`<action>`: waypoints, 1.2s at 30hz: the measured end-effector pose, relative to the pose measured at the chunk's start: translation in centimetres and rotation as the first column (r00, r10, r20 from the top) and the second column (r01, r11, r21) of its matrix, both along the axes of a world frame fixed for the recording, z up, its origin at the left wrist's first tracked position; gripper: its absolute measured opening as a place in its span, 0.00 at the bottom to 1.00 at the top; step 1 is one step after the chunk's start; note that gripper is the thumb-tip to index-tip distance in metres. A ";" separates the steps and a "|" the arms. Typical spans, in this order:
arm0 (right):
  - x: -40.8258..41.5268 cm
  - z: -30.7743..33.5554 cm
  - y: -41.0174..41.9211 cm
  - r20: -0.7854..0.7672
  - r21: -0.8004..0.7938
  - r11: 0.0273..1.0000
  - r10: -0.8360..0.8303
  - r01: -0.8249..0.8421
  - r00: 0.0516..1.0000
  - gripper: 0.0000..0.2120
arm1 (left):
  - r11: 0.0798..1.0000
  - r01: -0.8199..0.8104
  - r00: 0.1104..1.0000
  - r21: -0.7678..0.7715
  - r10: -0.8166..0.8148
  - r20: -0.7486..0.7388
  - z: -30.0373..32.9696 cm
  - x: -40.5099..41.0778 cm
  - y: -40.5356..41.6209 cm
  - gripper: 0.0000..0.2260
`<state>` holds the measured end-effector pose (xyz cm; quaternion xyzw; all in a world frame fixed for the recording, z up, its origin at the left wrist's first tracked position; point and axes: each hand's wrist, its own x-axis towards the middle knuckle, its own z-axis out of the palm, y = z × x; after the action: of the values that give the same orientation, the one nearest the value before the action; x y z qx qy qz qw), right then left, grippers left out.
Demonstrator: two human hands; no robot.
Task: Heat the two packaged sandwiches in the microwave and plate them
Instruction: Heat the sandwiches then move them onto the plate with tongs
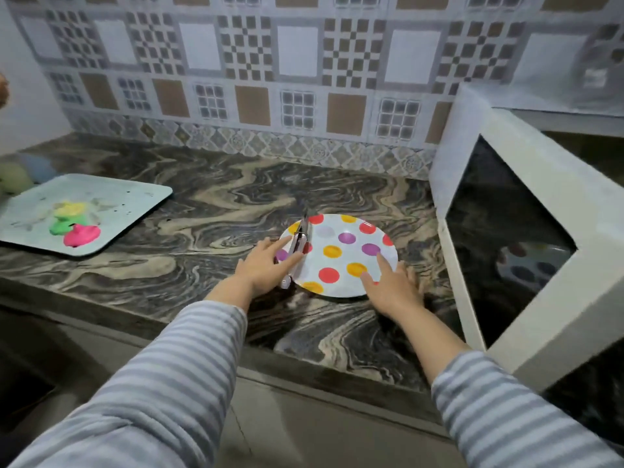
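Observation:
A white plate (341, 261) with red, yellow and purple dots lies on the marbled counter, just left of the microwave (526, 231). My right hand (391, 285) holds its near right rim, thumb and forefinger on top, the other fingers past the edge. My left hand (263, 268) is closed over a metal tool with a pinkish handle (297, 251) that lies across the plate's left rim. The microwave's dark door is shut and mirrors the plate. No packaged sandwich is in view.
A pale blue tray (111, 201) with yellow, green and pink lumps sits at the counter's left. A patterned tiled wall (270, 79) backs the counter (202, 211). The counter's front edge runs under my striped sleeves.

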<state>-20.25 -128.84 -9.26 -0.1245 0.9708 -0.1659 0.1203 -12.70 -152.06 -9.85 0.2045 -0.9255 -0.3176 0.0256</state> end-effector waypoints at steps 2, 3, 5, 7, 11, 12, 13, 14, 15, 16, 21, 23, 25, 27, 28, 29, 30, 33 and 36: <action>-1.4 -1.3 -0.6 0.003 -0.016 0.999 -0.050 0.050 0.999 0.32 | 1.000 0.025 1.000 -0.007 -0.025 0.001 -1.1 -1.1 -1.3 0.46; -1.9 -1.8 -0.8 0.004 -0.020 0.998 -0.067 0.067 0.998 0.33 | 0.999 0.047 0.999 -0.019 -0.047 0.009 -1.6 -1.7 -1.8 0.45; -3.0 -2.5 -1.1 -0.010 -0.028 0.996 -0.083 0.083 0.996 0.34 | 0.995 0.092 0.996 -0.047 -0.091 0.020 -2.2 -2.7 -2.2 0.42; -3.8 -3.0 -1.3 -0.025 -0.039 0.996 -0.083 0.082 0.996 0.36 | 0.989 0.119 0.993 -0.084 -0.117 0.024 -2.8 -3.5 -2.2 0.36; -4.2 -3.9 -1.5 -0.045 -0.025 0.997 -0.079 0.078 0.996 0.39 | 0.978 0.095 0.995 -0.184 -0.094 0.014 -3.8 -4.5 -2.0 0.29; -4.3 -4.1 -1.5 -0.055 -0.026 0.996 -0.087 0.085 0.995 0.39 | 0.978 0.095 0.995 -0.183 -0.094 0.019 -3.9 -4.6 -2.1 0.29; -4.3 -4.2 -1.5 -0.065 -0.029 0.995 -0.093 0.092 0.993 0.39 | 0.980 0.099 0.995 -0.173 -0.097 0.023 -3.9 -4.6 -2.0 0.29; -4.4 -4.3 -1.5 -0.071 -0.036 0.995 -0.100 0.097 0.992 0.39 | 0.982 0.104 0.995 -0.157 -0.101 0.024 -3.8 -4.6 -2.0 0.29; -4.4 -4.2 -1.5 -0.070 -0.047 0.994 -0.104 0.100 0.992 0.39 | 0.984 0.106 0.994 -0.142 -0.104 0.022 -3.7 -4.6 -1.8 0.29; -4.5 -4.2 -1.5 -0.056 -0.067 0.992 -0.106 0.102 0.993 0.39 | 0.987 0.107 0.994 -0.122 -0.105 0.021 -3.6 -4.6 -1.7 0.29; -3.5 -3.5 -1.7 0.002 -0.334 0.934 -0.133 0.126 0.991 0.39 | 0.997 0.061 0.997 0.055 -0.058 -0.048 -3.0 -3.5 -0.5 0.29; -2.3 -2.9 -1.5 0.031 -0.505 0.855 -0.118 0.118 0.992 0.39 | 0.976 0.034 0.989 0.215 -0.002 -0.146 -2.7 -2.2 0.2 0.29; -0.9 -2.1 -1.1 0.024 -0.602 0.793 -0.095 0.090 0.995 0.38 | 0.951 0.029 0.971 0.309 0.046 -0.233 -2.2 -0.3 1.1 0.30; 0.7 -1.4 -0.6 -0.009 -0.665 0.744 -0.092 0.063 0.996 0.37 | 0.937 0.017 0.952 0.350 0.092 -0.291 -1.7 1.9 1.9 0.31; 1.6 -1.1 -0.3 -0.023 -0.686 0.726 -0.087 0.048 0.996 0.36 | 0.932 0.004 0.947 0.362 0.113 -0.302 -1.4 3.2 2.4 0.33; 2.5 -0.9 0.1 -0.031 -0.699 0.715 -0.077 0.033 0.997 0.36 | 0.929 -0.008 0.944 0.370 0.129 -0.305 -1.1 4.5 2.9 0.34; 3.5 -0.8 0.5 -0.029 -0.709 0.705 -0.064 0.024 0.998 0.36 | 0.924 -0.026 0.941 0.382 0.152 -0.303 -0.9 5.9 3.5 0.35; 7.1 -0.7 2.1 0.018 -0.725 0.688 0.007 0.008 1.000 0.41 | 0.912 -0.093 0.935 0.401 0.218 -0.279 -0.5 10.6 5.6 0.37; 11.1 -0.7 4.4 0.015 -0.705 0.707 0.089 -0.053 0.996 0.40 | 0.899 -0.194 0.916 0.393 0.309 -0.255 -0.6 15.7 8.5 0.38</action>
<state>-9.16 -124.47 -9.97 -0.1942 0.8258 -0.5212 0.0932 2.97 -143.59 -10.47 0.2724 -0.8010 -0.5038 0.1744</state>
